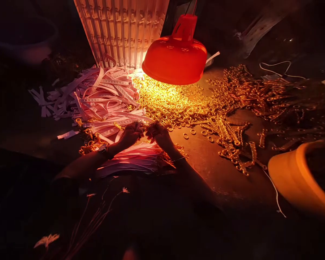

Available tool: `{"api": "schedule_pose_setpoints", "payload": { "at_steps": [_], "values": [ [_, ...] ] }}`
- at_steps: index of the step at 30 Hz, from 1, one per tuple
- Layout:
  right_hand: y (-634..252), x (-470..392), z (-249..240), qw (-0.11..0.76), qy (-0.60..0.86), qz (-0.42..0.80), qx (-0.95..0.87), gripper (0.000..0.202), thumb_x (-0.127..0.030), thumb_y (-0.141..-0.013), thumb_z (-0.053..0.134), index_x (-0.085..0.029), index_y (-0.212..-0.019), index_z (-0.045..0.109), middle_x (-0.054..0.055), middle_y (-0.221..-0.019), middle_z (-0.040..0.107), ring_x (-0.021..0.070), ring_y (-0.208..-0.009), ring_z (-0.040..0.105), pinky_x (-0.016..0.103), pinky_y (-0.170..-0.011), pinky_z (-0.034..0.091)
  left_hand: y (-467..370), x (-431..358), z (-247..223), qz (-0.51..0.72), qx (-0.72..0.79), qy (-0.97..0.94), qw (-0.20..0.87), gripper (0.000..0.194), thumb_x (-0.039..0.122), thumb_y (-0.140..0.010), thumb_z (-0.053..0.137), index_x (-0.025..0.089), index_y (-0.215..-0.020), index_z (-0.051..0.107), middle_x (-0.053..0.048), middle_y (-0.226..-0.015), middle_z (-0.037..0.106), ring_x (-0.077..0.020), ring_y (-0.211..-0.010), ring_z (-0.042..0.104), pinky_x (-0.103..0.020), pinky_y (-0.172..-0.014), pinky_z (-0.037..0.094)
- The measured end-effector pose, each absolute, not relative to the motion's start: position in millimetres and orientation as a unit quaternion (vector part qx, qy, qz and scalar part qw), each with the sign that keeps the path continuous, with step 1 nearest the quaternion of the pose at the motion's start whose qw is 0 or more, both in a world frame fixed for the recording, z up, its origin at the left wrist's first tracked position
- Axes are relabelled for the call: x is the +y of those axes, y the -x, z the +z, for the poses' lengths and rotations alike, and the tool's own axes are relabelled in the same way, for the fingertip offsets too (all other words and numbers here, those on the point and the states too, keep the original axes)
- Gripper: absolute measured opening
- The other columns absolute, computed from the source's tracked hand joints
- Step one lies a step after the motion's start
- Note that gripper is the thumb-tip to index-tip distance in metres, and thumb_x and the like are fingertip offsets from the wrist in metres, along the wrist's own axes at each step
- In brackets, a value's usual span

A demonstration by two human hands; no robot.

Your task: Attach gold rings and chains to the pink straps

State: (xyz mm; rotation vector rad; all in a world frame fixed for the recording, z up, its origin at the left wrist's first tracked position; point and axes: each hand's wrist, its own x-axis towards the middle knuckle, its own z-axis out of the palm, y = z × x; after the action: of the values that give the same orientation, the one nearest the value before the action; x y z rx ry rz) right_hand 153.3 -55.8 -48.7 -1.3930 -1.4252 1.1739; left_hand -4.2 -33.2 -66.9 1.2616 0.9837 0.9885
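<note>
Curling above straps (135,155) on the table (203,159) — light, limp, probably best pinched near an end — left hand (132,133) and right hand (157,131) bunch their fingers; what they hold is unclear.

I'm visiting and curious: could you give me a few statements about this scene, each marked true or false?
1. A red lamp hangs over gold-coloured rings. True.
2. The lamp is switched off. False: it glows brightly onto the rings.
3. Pale straps lie heaped to the left of the rings in the picture. True.
4. The person's hands are far apart. False: the left hand and right hand are close together.
5. A yellow-orange tub is at the picture's right. True.
6. The surroundings are bright. False: they are mostly dark.
</note>
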Motion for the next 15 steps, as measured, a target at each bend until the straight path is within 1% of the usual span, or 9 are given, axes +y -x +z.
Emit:
{"api": "schedule_pose_setpoints", "payload": {
  "at_steps": [3,6,9,11,13,15],
  "values": [
    [-153,-55,-51,0.405,0.550,0.443,-0.581,0.041,-0.060,-0.082,0.054,-0.020,-0.080,0.049,-0.001,-0.066,0.055,0.0099,-0.052,0.052,0.022,-0.043,0.043,7,-32,-75,0.395,0.445,-0.594,0.542,0.009,0.015,-0.066,0.059,0.016,-0.069,0.051,0.004,-0.059,0.053,-0.0066,-0.049,0.046,-0.018,-0.045,0.033],
    [-157,-54,-52,0.388,0.553,0.404,-0.617,0.034,-0.052,-0.083,0.053,-0.019,-0.073,0.049,-0.002,-0.061,0.049,0.0091,-0.054,0.048,0.021,-0.046,0.039,9,-31,-78,0.356,0.448,-0.638,0.516,0.010,0.013,-0.066,0.056,0.016,-0.063,0.047,0.005,-0.056,0.048,-0.0068,-0.051,0.043,-0.019,-0.047,0.030],
    [-163,-53,-52,0.350,0.559,0.391,-0.642,0.028,-0.042,-0.084,0.049,-0.018,-0.069,0.048,-0.001,-0.059,0.049,0.0093,-0.054,0.045,0.022,-0.048,0.036,8,-25,-77,0.313,0.434,-0.655,0.534,0.011,0.012,-0.065,0.053,0.016,-0.059,0.045,0.006,-0.051,0.043,-0.0062,-0.049,0.037,-0.020,-0.047,0.025],
    [-165,-52,-52,0.336,0.565,0.379,-0.652,0.021,-0.034,-0.083,0.048,-0.018,-0.070,0.049,0.000,-0.061,0.051,0.0099,-0.055,0.046,0.023,-0.051,0.037,5,-18,-80,0.296,0.432,-0.644,0.559,0.013,0.010,-0.063,0.052,0.016,-0.054,0.044,0.006,-0.048,0.039,-0.0054,-0.047,0.032,-0.021,-0.046,0.021],
    [-165,-51,-53,0.324,0.596,0.318,-0.662,0.013,-0.027,-0.081,0.050,-0.018,-0.072,0.050,0.001,-0.063,0.053,0.0115,-0.058,0.048,0.024,-0.055,0.037,2,-11,-83,0.286,0.425,-0.625,0.589,0.014,0.010,-0.062,0.052,0.016,-0.053,0.043,0.006,-0.046,0.039,-0.0051,-0.045,0.031,-0.021,-0.045,0.021],
    [-163,-49,-55,0.310,0.632,0.226,-0.674,0.009,-0.025,-0.080,0.052,-0.018,-0.075,0.052,0.003,-0.064,0.056,0.0143,-0.062,0.051,0.025,-0.059,0.037,0,-6,-84,0.271,0.415,-0.606,0.622,0.014,0.013,-0.066,0.049,0.017,-0.053,0.044,0.004,-0.044,0.040,-0.0058,-0.040,0.032,-0.022,-0.042,0.023]
  ]
}}
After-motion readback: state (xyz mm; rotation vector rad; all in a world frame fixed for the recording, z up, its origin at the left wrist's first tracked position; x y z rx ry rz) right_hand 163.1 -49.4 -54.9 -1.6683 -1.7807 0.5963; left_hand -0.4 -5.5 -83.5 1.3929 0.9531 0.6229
